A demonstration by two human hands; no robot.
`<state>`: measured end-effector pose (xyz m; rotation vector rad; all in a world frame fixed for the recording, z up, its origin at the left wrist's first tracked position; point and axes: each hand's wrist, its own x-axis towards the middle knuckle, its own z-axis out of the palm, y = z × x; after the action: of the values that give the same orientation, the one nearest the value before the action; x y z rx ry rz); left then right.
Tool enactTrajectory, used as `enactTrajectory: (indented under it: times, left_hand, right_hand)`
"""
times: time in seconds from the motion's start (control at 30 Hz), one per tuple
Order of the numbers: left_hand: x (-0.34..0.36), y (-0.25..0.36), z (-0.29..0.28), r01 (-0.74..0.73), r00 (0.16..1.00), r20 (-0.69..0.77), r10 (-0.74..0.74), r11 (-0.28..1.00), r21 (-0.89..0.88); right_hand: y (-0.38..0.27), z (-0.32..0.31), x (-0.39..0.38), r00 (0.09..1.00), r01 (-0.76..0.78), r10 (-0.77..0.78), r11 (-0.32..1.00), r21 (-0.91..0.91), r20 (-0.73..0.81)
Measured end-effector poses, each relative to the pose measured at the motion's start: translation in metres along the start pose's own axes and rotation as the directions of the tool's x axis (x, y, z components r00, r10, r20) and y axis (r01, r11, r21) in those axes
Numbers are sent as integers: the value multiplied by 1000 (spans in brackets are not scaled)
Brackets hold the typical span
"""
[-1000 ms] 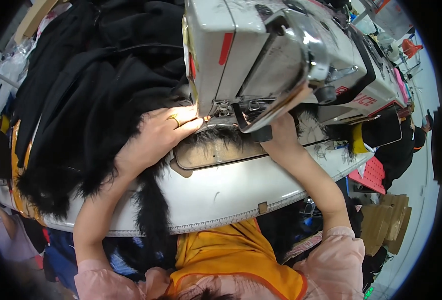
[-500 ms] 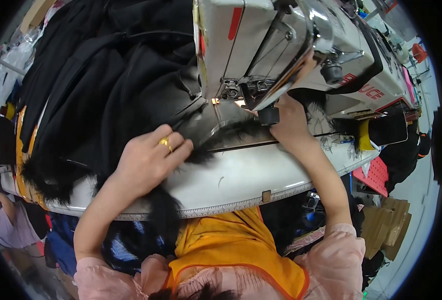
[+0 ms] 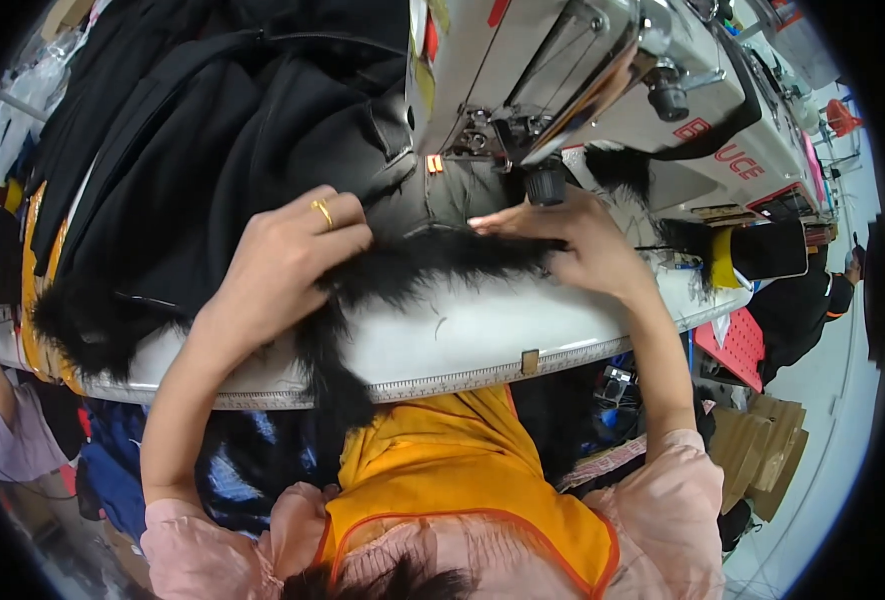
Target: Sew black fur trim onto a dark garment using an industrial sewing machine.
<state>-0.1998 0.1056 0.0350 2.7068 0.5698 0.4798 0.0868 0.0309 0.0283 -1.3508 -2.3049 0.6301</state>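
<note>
A black garment (image 3: 253, 150) spreads over the left of the table and runs under the head of a white sewing machine (image 3: 703, 130). Along its near edge lies a strip of black fur trim (image 3: 423, 262), stretched between my hands. My left hand (image 3: 288, 250), with a gold ring, has its fingers curled around the trim's left part. My right hand (image 3: 583, 240) holds the trim's right part just right of the needle area, its index finger pointing left along the fabric. The machine's lamp lights the cloth by the needle; the presser foot is partly hidden.
A measuring tape (image 3: 463, 378) runs along the white table's (image 3: 503, 320) front edge. Loose fur hangs over that edge near my left forearm. A red perforated tray (image 3: 731, 348) and cardboard boxes (image 3: 763, 450) are at the right. Another person's sleeve (image 3: 25, 430) shows at far left.
My right hand has come out from behind the machine head toward me and left. The fur trim now lies drawn out across the near edge; my left hand has shifted slightly up and left.
</note>
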Motion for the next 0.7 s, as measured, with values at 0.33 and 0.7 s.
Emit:
enactTrajectory:
  times: [0.33,0.7]
  left_hand:
    - [29,16,30,15,960,-261,103,909,416]
    - [-10,19,17,-60,998,-3,65,939,339]
  right_hand:
    - [-17,39,-2,996,7,-65,737,-676,-60]
    - [-5,37,-16,968,112,-237,698,-707,-81]
